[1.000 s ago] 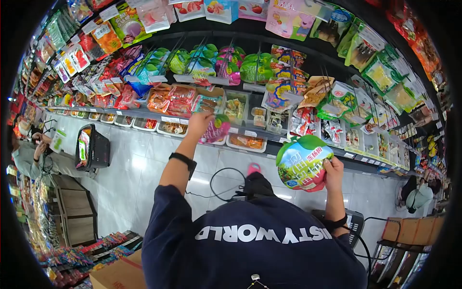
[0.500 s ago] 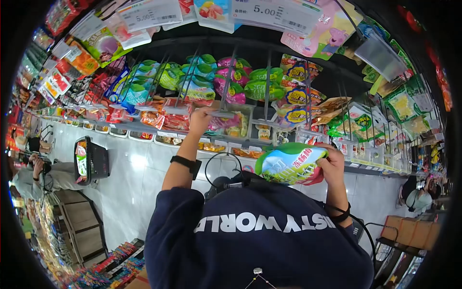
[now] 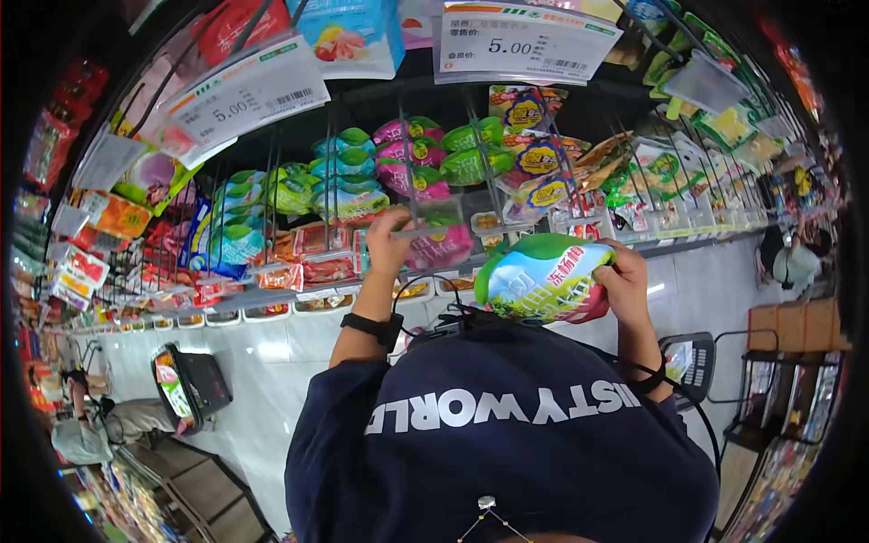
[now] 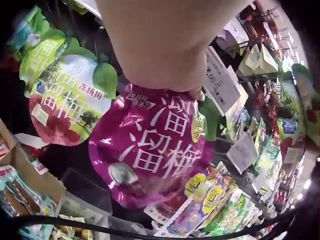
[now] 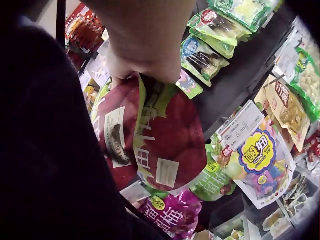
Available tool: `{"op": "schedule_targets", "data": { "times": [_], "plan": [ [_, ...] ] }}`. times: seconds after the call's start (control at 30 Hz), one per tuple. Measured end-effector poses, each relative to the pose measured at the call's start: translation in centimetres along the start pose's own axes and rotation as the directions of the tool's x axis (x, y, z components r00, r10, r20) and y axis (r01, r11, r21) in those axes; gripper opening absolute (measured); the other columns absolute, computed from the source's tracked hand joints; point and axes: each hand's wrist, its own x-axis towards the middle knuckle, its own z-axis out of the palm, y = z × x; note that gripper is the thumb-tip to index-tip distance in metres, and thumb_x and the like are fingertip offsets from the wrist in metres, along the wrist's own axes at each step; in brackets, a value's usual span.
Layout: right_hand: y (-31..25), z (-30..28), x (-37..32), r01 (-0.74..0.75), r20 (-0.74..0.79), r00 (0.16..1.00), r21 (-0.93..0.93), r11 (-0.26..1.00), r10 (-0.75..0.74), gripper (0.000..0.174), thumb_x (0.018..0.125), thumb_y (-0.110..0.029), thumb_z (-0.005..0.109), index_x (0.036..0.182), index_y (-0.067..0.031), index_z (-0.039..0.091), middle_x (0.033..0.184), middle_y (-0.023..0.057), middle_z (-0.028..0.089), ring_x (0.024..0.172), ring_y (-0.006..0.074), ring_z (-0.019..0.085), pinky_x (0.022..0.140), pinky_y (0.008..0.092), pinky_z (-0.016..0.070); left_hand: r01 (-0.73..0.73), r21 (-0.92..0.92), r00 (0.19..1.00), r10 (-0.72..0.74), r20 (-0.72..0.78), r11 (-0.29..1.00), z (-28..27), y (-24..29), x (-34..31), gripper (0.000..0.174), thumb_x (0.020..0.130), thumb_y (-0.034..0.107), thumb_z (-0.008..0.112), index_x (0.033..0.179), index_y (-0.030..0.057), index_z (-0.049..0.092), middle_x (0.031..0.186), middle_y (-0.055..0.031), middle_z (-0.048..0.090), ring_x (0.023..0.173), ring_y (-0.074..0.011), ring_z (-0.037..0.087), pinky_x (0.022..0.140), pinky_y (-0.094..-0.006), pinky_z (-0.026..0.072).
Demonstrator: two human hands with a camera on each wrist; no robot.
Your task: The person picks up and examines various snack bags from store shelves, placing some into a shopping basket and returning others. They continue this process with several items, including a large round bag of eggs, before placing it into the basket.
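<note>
At the hanging rack, my left hand [image 3: 387, 242] pinches the top of a magenta plum snack bag [image 3: 444, 248], which hangs below the fingers. The left wrist view shows this bag [image 4: 150, 150] front on, with large white lettering. More magenta bags [image 3: 412, 163] hang on the hook just behind. My right hand [image 3: 626, 279] grips the edge of a rounded blue-and-green plum snack bag [image 3: 543, 279], tilted in front of the chest. From the right wrist, two dark red label-bearing panels [image 5: 172, 137] show under that hand; its fingertips are mostly hidden.
Price tags [image 3: 529, 45] jut out above the hands, and metal hooks hold rows of blue bags [image 3: 348, 172] and green bags [image 3: 475, 149]. Boxes of red packets [image 3: 326, 258] line the lower shelf. Shopping baskets [image 3: 195, 385] stand on the floor; a dark cable loops by the body.
My left hand has brought the magenta bag from over the lower shelf edge up to the hanging magenta row. The bag in the right hand has tipped flatter. The view has moved nearer the shelf.
</note>
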Motion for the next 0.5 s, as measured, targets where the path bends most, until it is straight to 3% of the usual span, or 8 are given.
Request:
{"op": "schedule_targets", "data": {
  "times": [0.03, 0.1, 0.13, 0.27, 0.33, 0.47, 0.5],
  "plan": [
    [-0.2, 0.3, -0.1, -0.002, -0.019, 1.000, -0.001, 1.000, 0.002, 0.016, 0.071, -0.007, 0.056, 0.080, 0.0066, 0.056, 0.079, 0.0106, 0.056, 0.070, 0.0160, 0.052, 0.064, 0.0257, 0.0403, -0.009, -0.007, 1.000, 0.010, 0.015, 1.000, 0.0, -0.2, 0.1, 0.019, 0.065, 0.006, 0.069, 0.078, 0.0020, 0.056, 0.073, -0.0090, 0.061, 0.067, -0.0166, 0.060, 0.058, -0.0257, 0.0454],
    [-0.5, 0.9, -0.5, -0.007, -0.033, 0.999, 0.000, 1.000, 0.007, 0.016, 0.071, -0.007, 0.056, 0.080, 0.0066, 0.056, 0.079, 0.0103, 0.056, 0.070, 0.0158, 0.051, 0.064, 0.0256, 0.0402, -0.142, 0.031, 0.989, 0.140, 0.046, 0.989, 0.2, -1.1, 0.0, 0.022, 0.060, 0.003, 0.069, 0.078, 0.0034, 0.055, 0.075, -0.0107, 0.060, 0.067, -0.0246, 0.059, 0.060, -0.0293, 0.0461],
    [-0.5, 1.1, -0.8, -0.006, -0.054, 0.999, 0.024, 1.000, 0.008, 0.016, 0.071, -0.006, 0.056, 0.080, 0.0067, 0.056, 0.079, 0.0104, 0.056, 0.071, 0.0160, 0.052, 0.065, 0.0259, 0.0403, 0.042, -0.165, 0.998, -0.034, 0.052, 0.985, 0.5, -1.7, -0.6, 0.024, 0.060, 0.004, 0.070, 0.078, 0.0026, 0.054, 0.075, -0.0114, 0.059, 0.067, -0.0250, 0.059, 0.060, -0.0296, 0.0461],
    [-0.9, 1.6, -1.5, 0.000, -0.090, 0.996, 0.024, 1.000, 0.002, 0.016, 0.071, -0.007, 0.056, 0.081, 0.0067, 0.056, 0.079, 0.0104, 0.056, 0.072, 0.0159, 0.052, 0.065, 0.0261, 0.0405, 0.095, -0.189, 0.994, -0.084, 0.063, 0.977, 0.4, -2.0, -0.3, 0.024, 0.059, 0.005, 0.070, 0.076, 0.0038, 0.054, 0.072, -0.0117, 0.058, 0.064, -0.0253, 0.058, 0.057, -0.0306, 0.0451],
    [-1.4, 1.9, -1.7, -0.014, -0.116, 0.993, 0.008, 1.000, 0.015, 0.018, 0.072, -0.008, 0.056, 0.082, 0.0068, 0.056, 0.079, 0.0109, 0.056, 0.073, 0.0161, 0.052, 0.066, 0.0260, 0.0407, -0.306, 0.145, 0.949, 0.289, 0.126, 0.941, 0.1, -2.5, 0.2, 0.022, 0.058, 0.006, 0.070, 0.074, 0.0056, 0.054, 0.068, -0.0109, 0.057, 0.060, -0.0258, 0.056, 0.054, -0.0321, 0.0436],
    [-1.0, 2.2, -2.5, 0.026, -0.168, 0.985, -0.021, 0.999, -0.030, 0.018, 0.073, -0.009, 0.056, 0.084, 0.0061, 0.056, 0.079, 0.0090, 0.057, 0.073, 0.0140, 0.052, 0.066, 0.0258, 0.0409, -0.333, 0.097, 0.942, 0.329, 0.059, 0.938, 0.4, -2.9, 0.2, 0.021, 0.058, 0.005, 0.069, 0.072, 0.0075, 0.054, 0.066, -0.0095, 0.057, 0.059, -0.0255, 0.055, 0.053, -0.0331, 0.0425],
    [-0.9, 2.2, -2.7, -0.001, -0.191, 0.982, 0.056, 0.998, 0.012, 0.019, 0.075, -0.010, 0.056, 0.086, 0.0058, 0.056, 0.080, 0.0077, 0.057, 0.073, 0.0124, 0.052, 0.066, 0.0251, 0.0411, -0.357, 0.105, 0.934, 0.351, 0.068, 0.928, 0.2, -2.2, 0.6, 0.021, 0.057, 0.006, 0.069, 0.072, 0.0082, 0.055, 0.066, -0.0087, 0.057, 0.061, -0.0251, 0.056, 0.054, -0.0334, 0.0426]
  ]
}}
